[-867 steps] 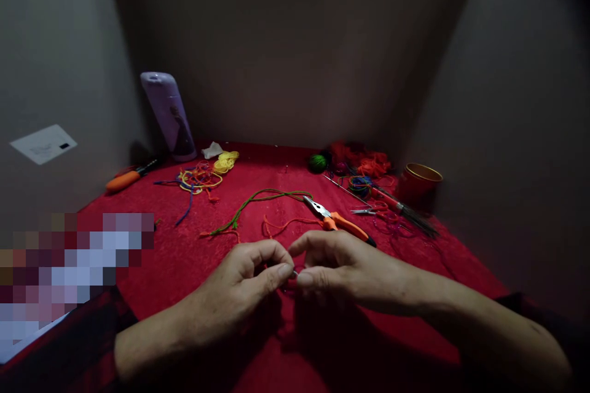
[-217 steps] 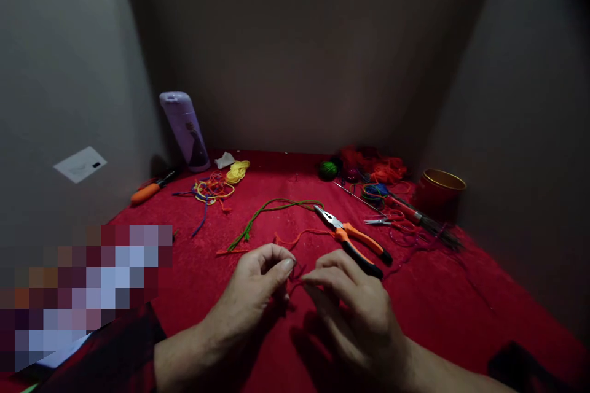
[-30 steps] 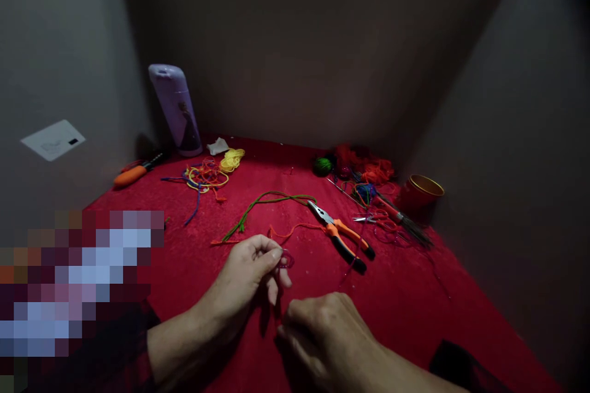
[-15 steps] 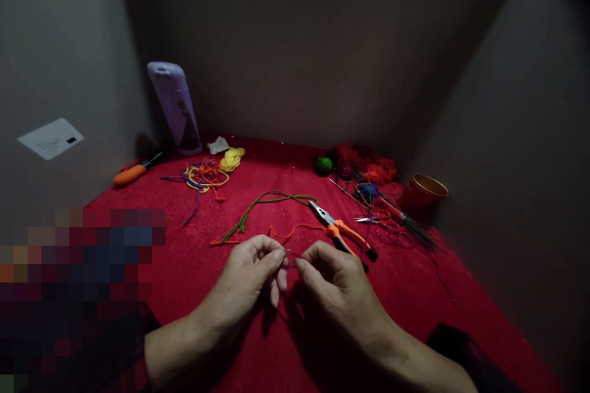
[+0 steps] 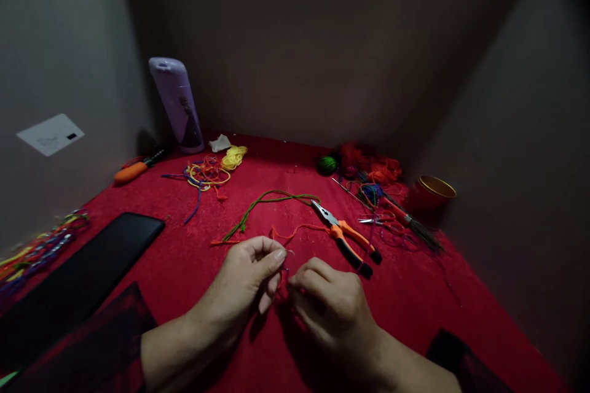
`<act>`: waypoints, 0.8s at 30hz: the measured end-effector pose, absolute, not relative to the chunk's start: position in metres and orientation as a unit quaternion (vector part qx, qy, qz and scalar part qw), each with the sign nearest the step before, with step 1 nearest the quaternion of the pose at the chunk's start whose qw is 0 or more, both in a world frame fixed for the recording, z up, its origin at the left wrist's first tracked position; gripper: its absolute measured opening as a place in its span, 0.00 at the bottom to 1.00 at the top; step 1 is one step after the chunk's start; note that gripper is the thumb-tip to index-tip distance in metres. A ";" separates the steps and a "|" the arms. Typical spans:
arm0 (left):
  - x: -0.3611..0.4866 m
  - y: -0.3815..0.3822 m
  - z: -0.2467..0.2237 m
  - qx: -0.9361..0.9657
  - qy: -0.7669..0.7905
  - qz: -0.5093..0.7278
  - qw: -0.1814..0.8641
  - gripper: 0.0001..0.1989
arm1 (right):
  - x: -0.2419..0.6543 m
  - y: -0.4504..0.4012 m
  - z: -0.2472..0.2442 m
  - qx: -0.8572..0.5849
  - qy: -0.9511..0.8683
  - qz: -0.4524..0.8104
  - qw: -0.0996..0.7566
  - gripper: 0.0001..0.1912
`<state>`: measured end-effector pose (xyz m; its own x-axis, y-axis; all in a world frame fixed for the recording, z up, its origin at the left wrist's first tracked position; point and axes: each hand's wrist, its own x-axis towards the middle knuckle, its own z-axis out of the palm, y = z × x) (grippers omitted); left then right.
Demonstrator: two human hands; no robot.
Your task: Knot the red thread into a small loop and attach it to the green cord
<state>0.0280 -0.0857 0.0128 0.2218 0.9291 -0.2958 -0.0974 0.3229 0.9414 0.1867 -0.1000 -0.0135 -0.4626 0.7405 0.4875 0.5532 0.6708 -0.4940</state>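
My left hand (image 5: pixel 249 279) is closed in a pinch, thumb against forefinger, with a thin curved wire (image 5: pixel 290 252) sticking out past the thumb tip. Just below hangs a bit of red thread (image 5: pixel 281 285), close to the fingers of both hands. My right hand (image 5: pixel 329 298) is also closed, its fingertips pressed together beside the thread; what they grip is too small to make out. Right beyond the hands lie long-nose pliers (image 5: pixel 343 230) with orange and black handles. A green cord (image 5: pixel 262 199) and a red-orange cord (image 5: pixel 299 228) lie ahead of my fingers.
At the left are a black phone-like slab (image 5: pixel 106 258), colourful cords (image 5: pixel 41 252), an orange-handled tool (image 5: pixel 131 172) and tangled threads (image 5: pixel 207 175). A purple bottle (image 5: pixel 177 104) stands behind. Right hold yarn balls (image 5: pixel 327 164), scissors (image 5: pixel 375 220), a brush (image 5: pixel 415 224) and a cup (image 5: pixel 431 190).
My right hand has drawn slightly down and its fingers have curled more. It has come a little apart from the left fingertips, which stay nearly in place. Red thread now shows between the hands.
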 end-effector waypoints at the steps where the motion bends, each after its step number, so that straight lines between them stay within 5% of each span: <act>1: 0.028 -0.086 0.012 0.426 0.484 0.393 0.656 0.10 | 0.186 -0.100 -0.015 -0.378 -0.852 0.112 0.344 0.08; 7: 0.030 -0.087 0.008 0.420 0.491 0.398 0.651 0.10 | 0.183 -0.102 -0.014 -0.350 -0.873 0.033 0.337 0.10; 15: 0.036 -0.089 0.013 0.426 0.499 0.386 0.649 0.11 | 0.186 -0.101 -0.003 -0.358 -0.804 0.205 0.429 0.07; 24: 0.034 -0.090 0.012 0.471 0.469 0.366 0.651 0.12 | 0.186 -0.095 0.002 -0.408 -0.757 0.226 0.458 0.06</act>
